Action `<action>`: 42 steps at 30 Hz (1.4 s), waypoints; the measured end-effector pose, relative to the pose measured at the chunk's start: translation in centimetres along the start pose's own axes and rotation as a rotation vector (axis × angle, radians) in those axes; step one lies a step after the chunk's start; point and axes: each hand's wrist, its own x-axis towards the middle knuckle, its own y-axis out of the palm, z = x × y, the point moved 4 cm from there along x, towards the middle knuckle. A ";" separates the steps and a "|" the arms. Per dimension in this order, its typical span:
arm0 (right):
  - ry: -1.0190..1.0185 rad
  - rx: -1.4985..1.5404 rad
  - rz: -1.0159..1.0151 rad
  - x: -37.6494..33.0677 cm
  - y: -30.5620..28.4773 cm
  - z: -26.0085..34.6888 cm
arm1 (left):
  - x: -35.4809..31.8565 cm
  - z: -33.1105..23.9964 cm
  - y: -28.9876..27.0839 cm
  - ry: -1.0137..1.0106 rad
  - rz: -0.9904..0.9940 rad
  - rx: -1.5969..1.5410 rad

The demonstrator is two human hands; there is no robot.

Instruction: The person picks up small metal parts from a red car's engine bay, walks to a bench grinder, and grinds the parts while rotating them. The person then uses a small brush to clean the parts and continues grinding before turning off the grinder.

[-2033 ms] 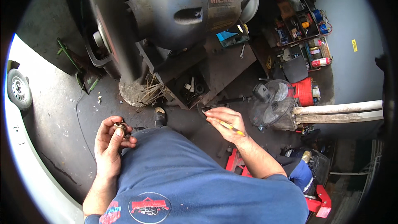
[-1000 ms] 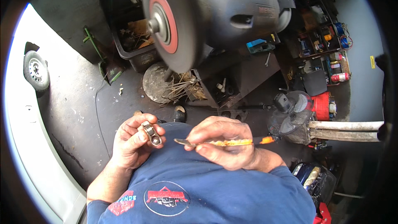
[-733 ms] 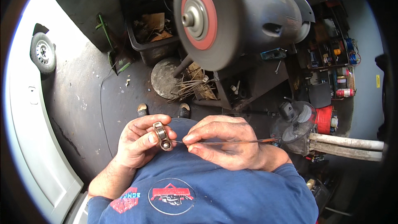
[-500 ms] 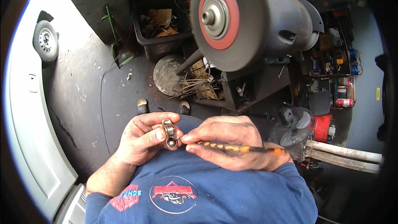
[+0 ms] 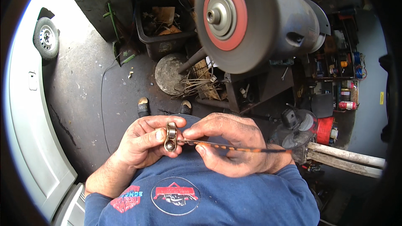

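From the head camera we see our left hand (image 5: pixel 142 144) pinching a small metal bearing piece (image 5: pixel 170 136) upright at chest height, while our right hand (image 5: pixel 228 144) grips an orange-patterned pick tool (image 5: pixel 234 147), its tip touching the piece. The bench grinder (image 5: pixel 255 21) stands ahead.

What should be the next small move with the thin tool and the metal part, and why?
Probably push the thin tool a little further into the lower hole of the small metal part. Its tip already meets that hole, the right hand grips the tool along its shaft, and the left hand pinches the part upright.
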 end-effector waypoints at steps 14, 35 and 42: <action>-0.029 0.098 -0.066 -0.3 0.0 -0.7 | 0.0 0.1 0.8 -0.041 -0.031 0.074; 0.002 0.236 -0.009 -0.9 1.9 0.0 | -1.6 1.3 1.3 -0.137 -0.013 0.168; 0.022 0.226 -0.029 -1.4 2.2 0.0 | -1.8 1.7 1.0 -0.169 0.013 0.116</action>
